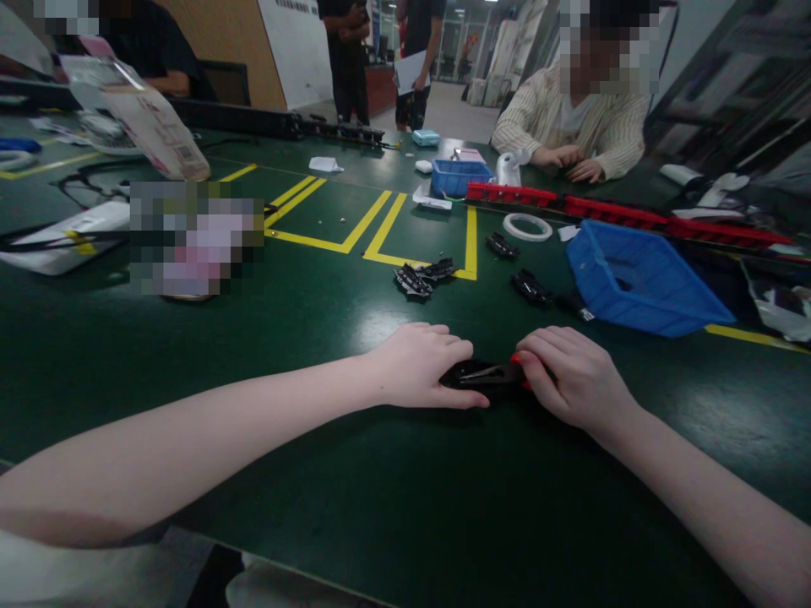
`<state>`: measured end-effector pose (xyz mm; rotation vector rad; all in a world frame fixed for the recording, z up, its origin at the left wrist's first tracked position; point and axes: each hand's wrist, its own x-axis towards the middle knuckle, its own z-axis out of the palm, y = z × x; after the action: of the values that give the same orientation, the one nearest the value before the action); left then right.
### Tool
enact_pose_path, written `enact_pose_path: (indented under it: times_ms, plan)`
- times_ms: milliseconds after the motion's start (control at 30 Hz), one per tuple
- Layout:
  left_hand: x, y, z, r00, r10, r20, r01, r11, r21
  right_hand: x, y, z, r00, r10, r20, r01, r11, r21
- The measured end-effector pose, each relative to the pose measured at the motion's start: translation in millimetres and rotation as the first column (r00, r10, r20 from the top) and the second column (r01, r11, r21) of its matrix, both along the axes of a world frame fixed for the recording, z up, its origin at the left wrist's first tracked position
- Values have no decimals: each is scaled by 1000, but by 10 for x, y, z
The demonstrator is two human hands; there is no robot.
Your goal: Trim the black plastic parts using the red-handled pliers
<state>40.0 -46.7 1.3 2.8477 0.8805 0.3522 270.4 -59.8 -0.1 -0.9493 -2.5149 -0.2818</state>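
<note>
My left hand (421, 367) is closed around a glossy black plastic part (465, 371) low over the green table, thumb stretched along its near side. My right hand (574, 376) grips a red-handled tool (518, 360). Its dark front end points left and meets the black part; whether it is pliers or scissors I cannot tell, as my fingers cover most of it. Beyond my hands lie similar black parts, among them a pair (415, 281) left of centre and a single one (530, 287) further right.
A blue bin (652, 283) stands at the right, near a white tape roll (527, 226). Behind it runs a long red strip (621, 211). A smaller blue basket (460, 177) is further back. At left lies a phone (209, 245). Another person (570, 127) sits across the table.
</note>
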Motion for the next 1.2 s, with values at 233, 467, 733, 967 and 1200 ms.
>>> enact_pose_path:
  times_ms: [233, 467, 733, 967, 1200]
  plan:
    - [-13, -5, 12, 1000, -15, -12, 16, 1000, 24, 18, 12, 0, 1000, -7, -20, 7, 1000, -28]
    - [-14, 8, 2, 999, -31, -21, 31, 999, 37, 25, 15, 6, 999, -11, -41, 10, 1000, -29]
    - [-15, 20, -1, 999, -39, -9, 40, 999, 23, 45, 9, -17, 993, -31, -118, 26, 999, -44]
    - [-17, 11, -8, 999, -44, -9, 45, 998, 33, 34, 13, -14, 993, -42, -112, 38, 999, -37]
    - [-22, 20, -11, 999, -50, 6, 50, 998, 41, 31, 14, -9, 995, -24, -100, 20, 999, -44]
